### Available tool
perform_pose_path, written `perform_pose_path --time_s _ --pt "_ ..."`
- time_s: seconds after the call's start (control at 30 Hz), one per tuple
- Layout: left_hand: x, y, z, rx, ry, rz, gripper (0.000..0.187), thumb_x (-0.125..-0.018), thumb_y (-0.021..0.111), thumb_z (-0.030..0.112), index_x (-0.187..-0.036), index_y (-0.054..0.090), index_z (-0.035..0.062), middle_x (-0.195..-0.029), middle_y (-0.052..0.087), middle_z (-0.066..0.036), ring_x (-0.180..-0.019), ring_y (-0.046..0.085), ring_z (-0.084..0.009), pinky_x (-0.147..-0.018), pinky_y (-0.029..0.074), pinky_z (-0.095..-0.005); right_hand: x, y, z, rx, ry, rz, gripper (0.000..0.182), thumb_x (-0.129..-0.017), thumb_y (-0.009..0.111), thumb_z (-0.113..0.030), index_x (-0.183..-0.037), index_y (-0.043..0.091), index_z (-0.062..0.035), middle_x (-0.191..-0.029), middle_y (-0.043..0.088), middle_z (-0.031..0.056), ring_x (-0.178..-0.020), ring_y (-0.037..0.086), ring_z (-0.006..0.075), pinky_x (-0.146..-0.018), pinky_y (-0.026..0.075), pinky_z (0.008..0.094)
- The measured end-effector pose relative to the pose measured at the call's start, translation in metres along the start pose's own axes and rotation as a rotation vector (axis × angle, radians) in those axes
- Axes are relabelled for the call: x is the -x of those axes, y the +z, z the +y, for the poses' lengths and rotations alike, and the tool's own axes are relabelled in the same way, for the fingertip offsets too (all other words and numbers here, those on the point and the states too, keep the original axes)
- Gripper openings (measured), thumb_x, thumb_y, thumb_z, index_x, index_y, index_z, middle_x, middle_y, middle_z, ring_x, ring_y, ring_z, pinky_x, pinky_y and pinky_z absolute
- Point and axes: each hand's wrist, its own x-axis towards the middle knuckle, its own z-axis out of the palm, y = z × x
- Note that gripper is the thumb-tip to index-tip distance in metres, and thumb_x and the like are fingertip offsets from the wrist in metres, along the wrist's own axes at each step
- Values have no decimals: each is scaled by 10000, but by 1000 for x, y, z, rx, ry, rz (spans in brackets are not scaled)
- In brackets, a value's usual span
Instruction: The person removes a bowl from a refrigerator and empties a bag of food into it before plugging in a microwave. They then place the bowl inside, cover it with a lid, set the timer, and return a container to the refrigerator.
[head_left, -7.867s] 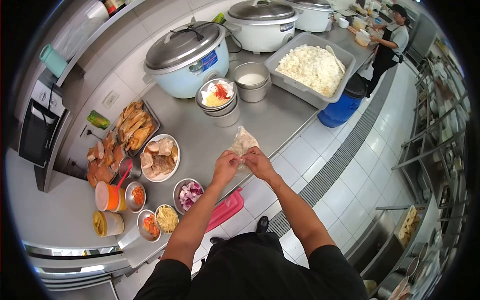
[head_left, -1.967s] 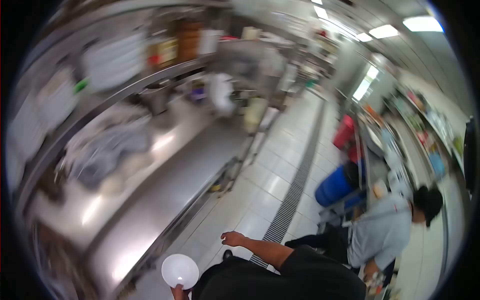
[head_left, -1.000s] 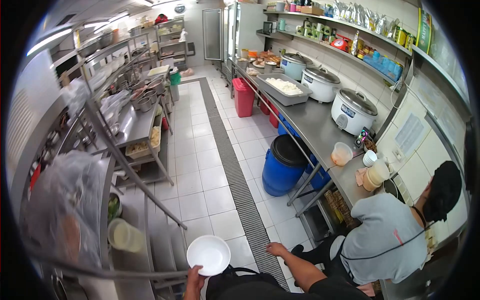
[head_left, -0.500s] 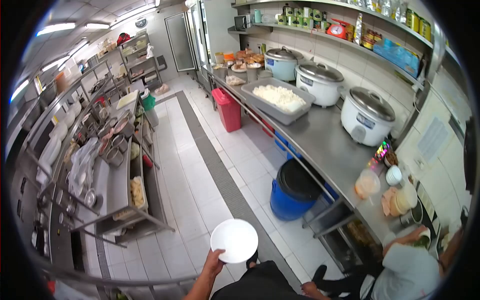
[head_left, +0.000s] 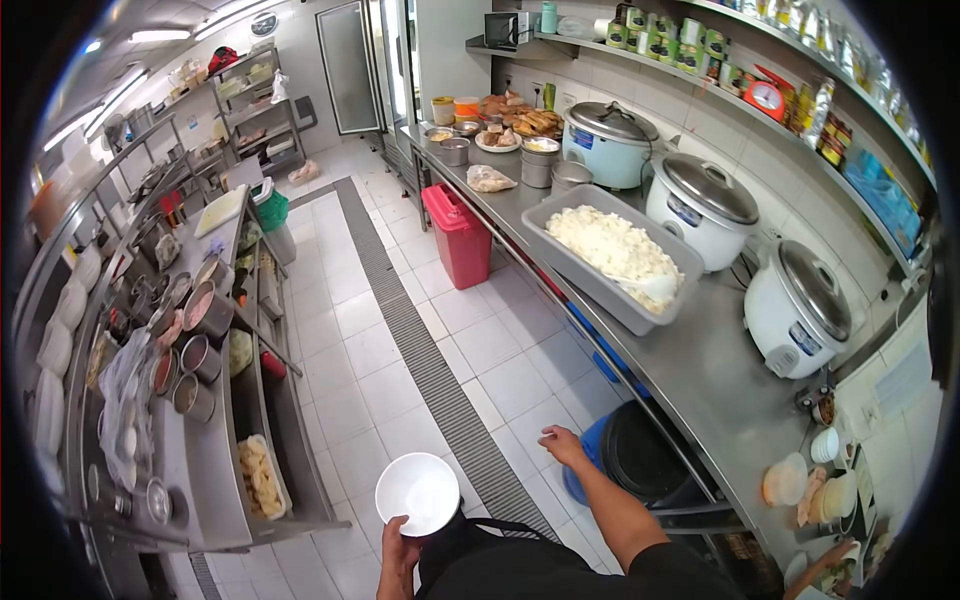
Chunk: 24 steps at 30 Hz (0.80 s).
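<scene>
A round white bowl is held at its near rim by my left hand, thumb over the edge. Its inside faces up and looks bare. My right hand reaches forward over the floor, beside the blue drum with a black lid. Its fingers are loosely bent and a little apart, and I see nothing in them. On the steel counter to the right, a grey tub holds a heap of white rice.
Rice cookers line the right counter. A red bin stands below it. A drain grate runs along the tiled floor. Left is a steel workstation with pots. Another person's hand works at lower right.
The view has moved forward along the aisle, bringing the rice tub closer. My right hand has come into view at the middle. The bowl stays in my left hand.
</scene>
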Motion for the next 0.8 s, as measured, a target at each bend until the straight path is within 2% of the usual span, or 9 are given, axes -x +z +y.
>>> perform_pose_path --time_s 0.17,0.23,0.37,0.43,0.6,0.67,0.73,0.77,0.8 --pt "-135 27 98 6 27 -30 707 -762 584 136 -1418 351 15 -1289 537 -172 -1145 564 -360 -938 495 -528 -91 55 -46 161 38 -75 477 -787 746 -371 -1172 665 -102 -962 715 110 -874 683 221 -796 529 323" --pt "-193 42 143 -35 33 -129 687 -776 570 120 -1416 349 9 -1302 527 -179 -1159 561 -364 -959 484 -548 -113 61 -73 202 119 -78 502 -777 748 -416 -1169 673 -111 -1009 713 125 -941 678 253 -839 528 336" --pt "-259 136 247 -177 30 -179 681 -792 563 132 -1427 338 32 -1324 506 -182 -1171 556 -377 -934 496 -575 -167 57 -123 6 143 51 451 -792 742 -392 -1122 694 -89 -980 714 108 -938 671 227 -826 523 328" --pt "-294 179 284 -314 68 -161 700 -792 571 219 -1420 350 4 -1332 517 -183 -1173 558 -369 -951 476 -563 -205 56 -144 -30 124 125 443 -796 741 -385 -1117 696 -84 -968 711 107 -918 668 223 -820 522 327" --pt "-397 250 328 -353 74 -164 687 -786 580 223 -1397 367 -9 -1298 537 -190 -1165 564 -362 -934 500 -538 -332 42 -228 -56 -71 401 374 -826 730 -306 -1095 693 -48 -948 681 119 -860 651 246 -792 518 343" --pt "-437 273 336 -302 28 -173 702 -781 576 155 -1420 324 10 -1316 497 -185 -1147 567 -362 -889 532 -548 -410 40 -258 -165 -121 450 393 -815 747 -286 -1110 677 -35 -992 669 136 -884 649 275 -806 519 359" --pt "-460 298 340 -310 14 -142 705 -779 581 161 -1421 330 16 -1323 500 -187 -1147 568 -368 -890 532 -553 -477 19 -317 -210 -171 491 452 -806 758 -304 -1151 655 -31 -1054 634 154 -898 637 299 -828 515 376" --pt "-466 317 344 -319 -10 -111 703 -778 583 167 -1421 337 19 -1326 503 -186 -1147 569 -367 -889 533 -553 -509 4 -345 -193 -173 469 525 -826 737 -311 -1257 602 -44 -1181 571 151 -923 635 263 -817 513 359" --pt "-476 335 351 -332 -31 -86 702 -778 586 173 -1420 344 22 -1328 507 -185 -1146 571 -366 -889 534 -553 -539 -13 -376 -219 -162 482 556 -816 748 -305 -1273 577 -40 -1221 542 166 -984 614 293 -848 506 373"
